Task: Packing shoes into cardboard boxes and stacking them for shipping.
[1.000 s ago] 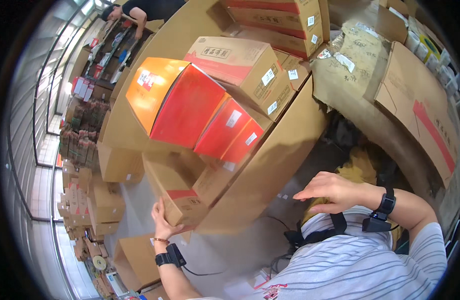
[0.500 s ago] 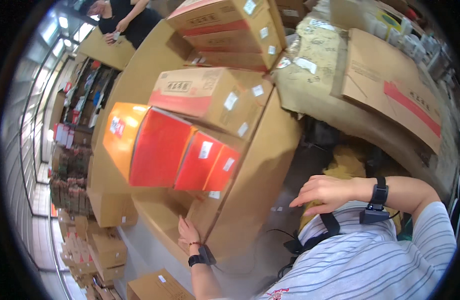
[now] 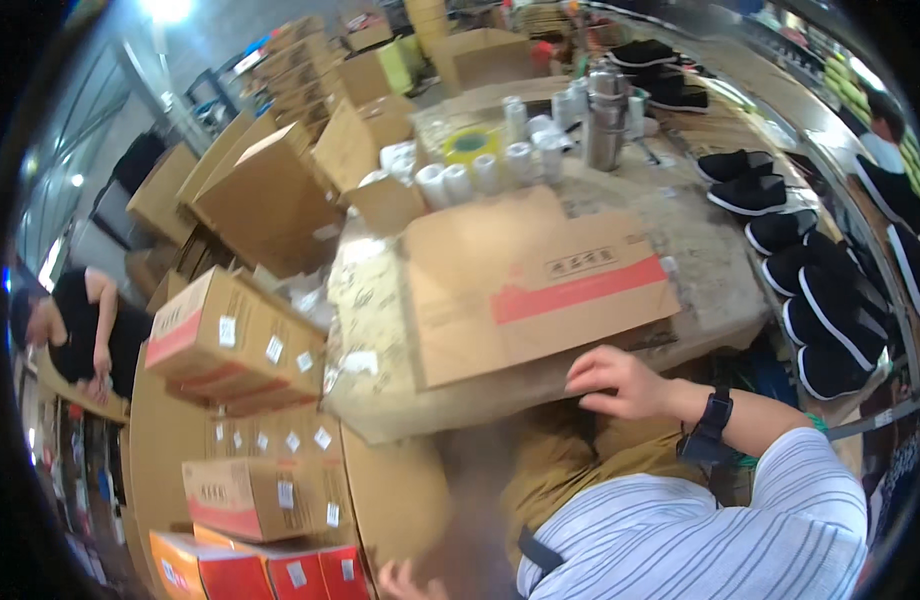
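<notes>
Flat carton (image 3: 540, 300) nr tabletop (image 3: 720, 270) front edge prob. light, stiff, best held by rim; R hand (image 3: 620, 383) spread, L hand (image 3: 410, 583) can't tell.

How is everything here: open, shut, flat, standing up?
Cardboard sheet: unfolded, lying on the table
Big carton: open, holding red-and-orange boxes
Metal flask: upright
Yellow tape roll: lying flat
Black shoes: some sole-down, some tipped
Right hand: empty, fingers loosely curled
Left hand: blurred, can't tell
</notes>
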Tool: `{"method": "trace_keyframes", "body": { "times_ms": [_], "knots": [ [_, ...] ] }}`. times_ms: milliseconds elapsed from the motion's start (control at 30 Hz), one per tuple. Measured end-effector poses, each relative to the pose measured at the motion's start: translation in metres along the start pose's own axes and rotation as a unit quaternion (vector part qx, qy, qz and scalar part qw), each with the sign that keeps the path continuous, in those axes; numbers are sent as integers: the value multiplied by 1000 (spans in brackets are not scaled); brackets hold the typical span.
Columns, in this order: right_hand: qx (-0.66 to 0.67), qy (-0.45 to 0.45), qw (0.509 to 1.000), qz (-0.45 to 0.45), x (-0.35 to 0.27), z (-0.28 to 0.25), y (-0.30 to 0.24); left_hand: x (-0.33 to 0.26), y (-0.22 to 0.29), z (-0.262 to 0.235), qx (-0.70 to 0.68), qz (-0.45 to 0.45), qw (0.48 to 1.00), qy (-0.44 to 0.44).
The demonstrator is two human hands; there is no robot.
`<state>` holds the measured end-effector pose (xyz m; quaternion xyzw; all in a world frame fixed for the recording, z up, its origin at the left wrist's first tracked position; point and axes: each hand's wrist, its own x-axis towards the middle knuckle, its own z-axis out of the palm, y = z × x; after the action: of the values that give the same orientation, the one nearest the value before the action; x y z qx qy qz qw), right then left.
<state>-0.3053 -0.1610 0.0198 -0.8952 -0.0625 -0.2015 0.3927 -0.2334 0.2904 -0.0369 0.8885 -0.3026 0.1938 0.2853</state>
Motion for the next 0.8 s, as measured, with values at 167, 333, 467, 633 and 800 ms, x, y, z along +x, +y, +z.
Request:
{"method": "trace_keyframes", "body": {
  "times_ms": [167, 333, 467, 633, 800],
  "knots": [
    [-154, 197, 954, 163, -31, -57, 50, 160, 63, 122, -185, 95, 978, -9],
    [-267, 185, 907, 268, -56, -45, 66, 238, 66, 198, -178, -29, 984, -2],
    [-240, 228, 896, 296, -62, -46, 77, 254, 63, 197, -368, -105, 904, -192],
    [-126, 306, 903, 274, -38, -64, 57, 259, 71, 173, -318, -71, 940, -99],
    [-99, 387, 907, 135, -16, -57, 17, 262, 73, 152, -277, -110, 952, -65]
  ]
}}
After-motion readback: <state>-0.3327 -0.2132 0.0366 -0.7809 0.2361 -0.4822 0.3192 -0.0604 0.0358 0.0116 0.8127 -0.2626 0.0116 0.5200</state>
